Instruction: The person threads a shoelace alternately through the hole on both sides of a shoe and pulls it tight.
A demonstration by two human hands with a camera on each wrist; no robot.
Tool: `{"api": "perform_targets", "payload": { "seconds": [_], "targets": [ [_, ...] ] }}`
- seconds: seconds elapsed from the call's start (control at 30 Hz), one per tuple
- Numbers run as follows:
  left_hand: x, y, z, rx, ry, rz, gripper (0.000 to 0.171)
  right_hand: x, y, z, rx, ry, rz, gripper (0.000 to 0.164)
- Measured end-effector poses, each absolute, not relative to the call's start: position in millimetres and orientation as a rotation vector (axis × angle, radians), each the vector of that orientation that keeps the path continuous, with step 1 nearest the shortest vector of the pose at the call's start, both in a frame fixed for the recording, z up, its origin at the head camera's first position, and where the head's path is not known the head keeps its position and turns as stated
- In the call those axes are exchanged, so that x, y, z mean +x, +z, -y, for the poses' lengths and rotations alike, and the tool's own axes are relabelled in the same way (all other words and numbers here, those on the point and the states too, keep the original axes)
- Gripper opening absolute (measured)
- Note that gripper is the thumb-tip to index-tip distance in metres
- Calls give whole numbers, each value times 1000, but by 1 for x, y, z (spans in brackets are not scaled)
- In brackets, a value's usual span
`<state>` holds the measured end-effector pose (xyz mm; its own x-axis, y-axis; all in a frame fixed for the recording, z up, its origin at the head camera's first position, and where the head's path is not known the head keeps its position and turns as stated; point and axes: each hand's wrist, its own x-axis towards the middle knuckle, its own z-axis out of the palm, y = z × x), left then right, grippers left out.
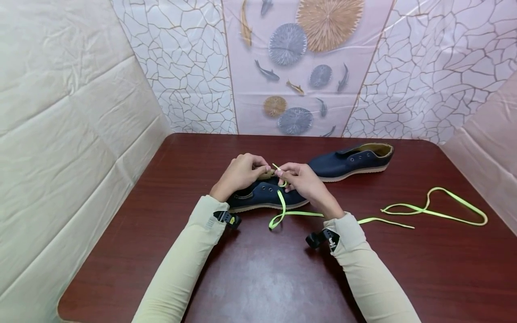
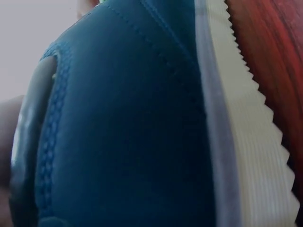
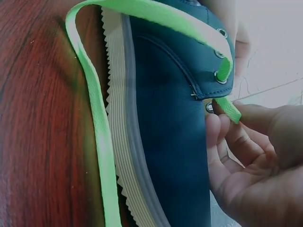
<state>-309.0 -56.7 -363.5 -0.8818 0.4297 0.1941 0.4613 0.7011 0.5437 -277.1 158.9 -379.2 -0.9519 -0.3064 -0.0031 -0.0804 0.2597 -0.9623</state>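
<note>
A navy blue shoe (image 1: pixel 260 197) with a pale sole lies on the table, its toe to the right. My left hand (image 1: pixel 241 174) grips the shoe's upper from the far side, thumb and fingertips near the opening. At the eyelets, my right hand (image 1: pixel 303 180) pinches the end of a neon yellow-green shoelace (image 1: pixel 282 202). In the right wrist view the lace (image 3: pixel 97 109) enters one eyelet and comes out below the flap, beside the right fingers (image 3: pixel 244 144). Close up, the left wrist view shows the shoe's side (image 2: pixel 132 118); most of the left hand is hidden there.
A second navy shoe (image 1: pixel 349 162), with bare eyelets, stands behind and to the right. Another yellow-green lace (image 1: pixel 452 217) lies looped at the right of the dark red table (image 1: pixel 133 251). The first lace's tail (image 1: pixel 387 220) runs beneath my right forearm. Patterned cloth walls surround the table.
</note>
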Motion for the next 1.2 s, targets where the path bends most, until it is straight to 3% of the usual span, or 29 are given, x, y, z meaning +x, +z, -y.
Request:
{"api": "perform_targets", "payload": {
  "seconds": [0.23, 0.6, 1.2],
  "targets": [
    [-308, -365, 54, -697, -888, 2837, 18, -276, -379, -158, -322, -1772, -2355, 22],
    [-310, -367, 55, -661, -929, 2858, 21, -272, -371, -161, -295, -1510, -2435, 29],
    [-312, -367, 56, -616, -967, 2883, 22, -271, -372, -159, -193, -1490, -2457, 29]
  ]
}}
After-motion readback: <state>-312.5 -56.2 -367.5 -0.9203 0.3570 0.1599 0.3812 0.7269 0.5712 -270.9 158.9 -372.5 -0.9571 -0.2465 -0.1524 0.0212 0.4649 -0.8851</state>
